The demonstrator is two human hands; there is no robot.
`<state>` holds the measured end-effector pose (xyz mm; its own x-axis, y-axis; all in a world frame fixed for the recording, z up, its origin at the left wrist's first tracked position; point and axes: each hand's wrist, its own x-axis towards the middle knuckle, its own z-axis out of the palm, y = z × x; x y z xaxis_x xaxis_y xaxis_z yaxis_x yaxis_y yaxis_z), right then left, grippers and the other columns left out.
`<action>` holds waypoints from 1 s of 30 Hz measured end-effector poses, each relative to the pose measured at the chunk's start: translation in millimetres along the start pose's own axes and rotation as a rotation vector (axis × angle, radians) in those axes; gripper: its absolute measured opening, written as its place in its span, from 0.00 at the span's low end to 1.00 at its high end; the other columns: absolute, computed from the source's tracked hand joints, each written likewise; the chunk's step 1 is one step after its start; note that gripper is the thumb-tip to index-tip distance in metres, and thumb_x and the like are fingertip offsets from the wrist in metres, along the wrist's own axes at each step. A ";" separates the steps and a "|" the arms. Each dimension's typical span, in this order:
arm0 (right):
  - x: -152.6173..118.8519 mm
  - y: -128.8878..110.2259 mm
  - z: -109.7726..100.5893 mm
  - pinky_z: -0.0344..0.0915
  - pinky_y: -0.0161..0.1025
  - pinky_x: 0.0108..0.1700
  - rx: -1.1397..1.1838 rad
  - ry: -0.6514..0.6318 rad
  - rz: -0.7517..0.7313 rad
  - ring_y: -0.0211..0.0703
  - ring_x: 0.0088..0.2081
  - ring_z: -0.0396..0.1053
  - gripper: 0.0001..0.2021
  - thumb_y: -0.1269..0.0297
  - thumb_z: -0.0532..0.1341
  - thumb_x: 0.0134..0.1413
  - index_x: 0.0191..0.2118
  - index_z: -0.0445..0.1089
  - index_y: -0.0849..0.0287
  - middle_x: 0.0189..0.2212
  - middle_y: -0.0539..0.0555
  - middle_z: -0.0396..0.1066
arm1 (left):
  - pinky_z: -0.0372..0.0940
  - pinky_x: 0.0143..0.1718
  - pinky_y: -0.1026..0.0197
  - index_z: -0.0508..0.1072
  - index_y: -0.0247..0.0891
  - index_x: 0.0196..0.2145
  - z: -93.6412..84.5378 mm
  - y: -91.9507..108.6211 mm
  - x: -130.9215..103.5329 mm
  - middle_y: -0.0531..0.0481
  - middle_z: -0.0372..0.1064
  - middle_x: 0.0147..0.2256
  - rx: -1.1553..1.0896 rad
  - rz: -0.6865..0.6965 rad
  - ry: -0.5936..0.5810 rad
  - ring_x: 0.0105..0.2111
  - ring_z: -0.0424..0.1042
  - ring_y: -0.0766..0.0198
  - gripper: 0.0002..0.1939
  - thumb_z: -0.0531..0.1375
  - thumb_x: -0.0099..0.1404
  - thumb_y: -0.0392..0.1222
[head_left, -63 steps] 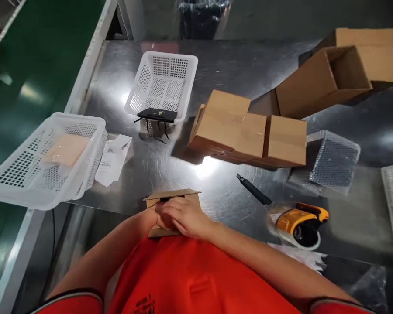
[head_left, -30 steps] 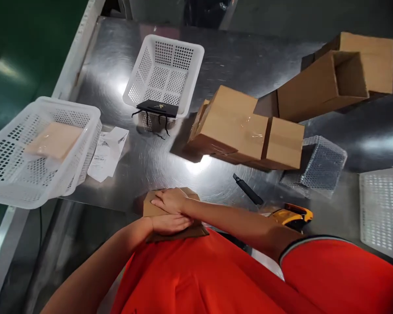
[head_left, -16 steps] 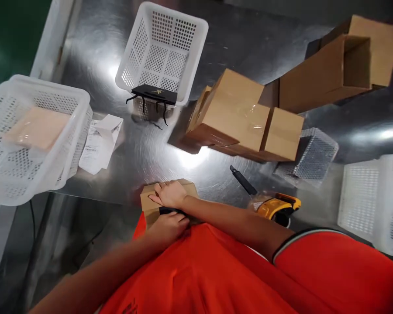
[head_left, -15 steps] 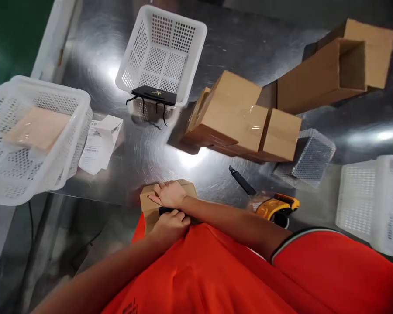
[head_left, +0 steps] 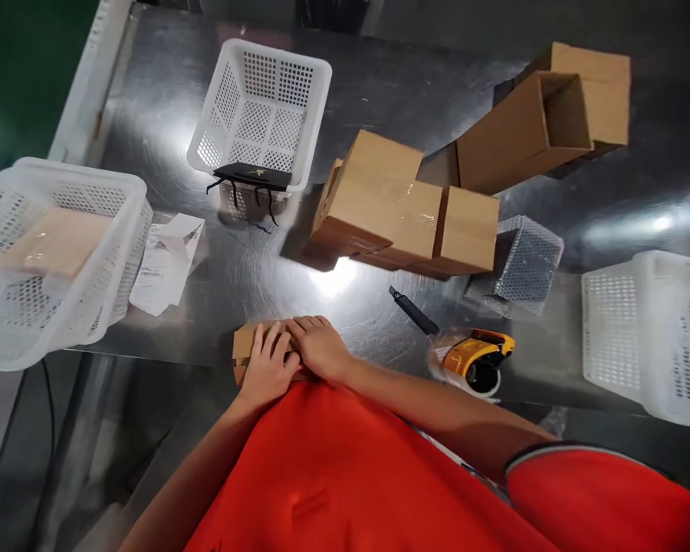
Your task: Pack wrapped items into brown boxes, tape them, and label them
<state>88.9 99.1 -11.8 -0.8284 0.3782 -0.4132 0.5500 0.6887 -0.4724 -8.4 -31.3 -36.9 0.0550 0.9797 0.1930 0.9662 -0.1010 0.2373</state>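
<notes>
Steel bench (head_left: 235,284) before me, taped brown boxes (head_left: 376,192) across its middle, a white basket (head_left: 312,126) beyond them to the left. At the near edge, a small carton (head_left: 243,342) lies beneath the splayed left hand (head_left: 269,368) and the right hand (head_left: 322,349), whose outstretched fingers sit closer together. Rightward lies a black cutter (head_left: 415,311).

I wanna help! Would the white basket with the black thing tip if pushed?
The white basket probably slides, not tips: its bottom looks wide. Its holes suggest it's light. The black thing at its rim might fall.
</notes>
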 end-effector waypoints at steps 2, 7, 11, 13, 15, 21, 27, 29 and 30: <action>-17.7 -2.5 10.2 0.51 0.49 0.61 -0.043 0.123 0.046 0.53 0.57 0.60 0.20 0.67 0.50 0.65 0.59 0.63 0.64 0.57 0.63 0.66 | 0.59 0.58 0.34 0.73 0.37 0.35 1.1 0.7 -1.8 0.34 0.68 0.53 0.005 -0.046 -0.033 0.59 0.62 0.42 0.08 0.57 0.65 0.42; -23.0 1.0 30.0 0.51 0.50 0.57 -0.099 0.160 0.034 0.54 0.52 0.60 0.19 0.66 0.51 0.63 0.57 0.65 0.63 0.52 0.63 0.67 | 0.61 0.57 0.39 0.70 0.29 0.49 -10.8 -7.1 -6.8 0.28 0.64 0.57 0.014 -0.142 -0.179 0.58 0.63 0.43 0.21 0.56 0.66 0.49; -13.0 6.7 35.4 0.51 0.50 0.54 -0.139 0.172 0.037 0.55 0.49 0.60 0.18 0.66 0.49 0.64 0.55 0.66 0.63 0.48 0.64 0.68 | 0.50 0.58 0.28 0.58 0.33 0.63 -21.7 -9.7 -10.9 0.27 0.54 0.63 0.124 -0.244 -0.299 0.62 0.54 0.31 0.34 0.57 0.65 0.53; -9.9 6.7 35.5 0.51 0.50 0.53 -0.140 0.185 0.054 0.55 0.48 0.60 0.17 0.65 0.48 0.65 0.53 0.67 0.62 0.46 0.64 0.68 | 0.49 0.59 0.29 0.56 0.36 0.65 -23.6 -6.8 -10.9 0.27 0.52 0.64 0.102 -0.166 -0.346 0.63 0.51 0.30 0.36 0.58 0.64 0.54; -7.6 5.6 34.3 0.51 0.48 0.52 -0.144 0.193 0.063 0.54 0.46 0.60 0.17 0.64 0.48 0.66 0.52 0.68 0.63 0.44 0.63 0.68 | 0.47 0.59 0.29 0.55 0.36 0.65 -25.3 -5.1 -7.8 0.27 0.49 0.65 0.089 -0.099 -0.397 0.64 0.48 0.30 0.40 0.59 0.61 0.56; -2.5 5.6 32.2 0.52 0.46 0.48 -0.175 0.217 0.069 0.53 0.43 0.60 0.15 0.66 0.48 0.66 0.49 0.69 0.63 0.41 0.62 0.69 | 0.54 0.52 0.33 0.54 0.34 0.66 -29.6 -27.2 5.9 0.23 0.57 0.59 0.087 0.052 -0.489 0.56 0.60 0.30 0.45 0.61 0.57 0.57; -4.0 6.8 35.6 0.51 0.46 0.48 -0.156 0.235 0.094 0.53 0.44 0.60 0.13 0.66 0.50 0.64 0.47 0.70 0.61 0.42 0.61 0.69 | 0.53 0.50 0.33 0.57 0.37 0.65 -22.9 -48.6 1.1 0.24 0.60 0.57 0.033 0.221 -0.431 0.53 0.61 0.32 0.40 0.56 0.60 0.58; -5.2 6.5 35.0 0.52 0.46 0.48 -0.145 0.232 0.111 0.53 0.44 0.61 0.13 0.66 0.51 0.64 0.47 0.70 0.61 0.42 0.61 0.69 | 0.53 0.50 0.33 0.58 0.38 0.64 -22.3 -51.3 1.7 0.24 0.60 0.57 0.023 0.249 -0.414 0.53 0.61 0.33 0.38 0.57 0.60 0.57; -5.6 6.2 34.2 0.52 0.46 0.47 -0.141 0.229 0.115 0.53 0.44 0.61 0.13 0.65 0.51 0.64 0.48 0.70 0.61 0.42 0.61 0.70 | 0.53 0.50 0.33 0.58 0.38 0.64 -22.3 -52.7 3.0 0.24 0.60 0.57 0.017 0.261 -0.410 0.53 0.61 0.33 0.38 0.58 0.60 0.57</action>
<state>100.5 80.1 -39.1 -0.7726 0.5774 -0.2641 0.6349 0.7062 -0.3133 -64.7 -26.9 -27.6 0.3878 0.9098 -0.1481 0.9106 -0.3532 0.2148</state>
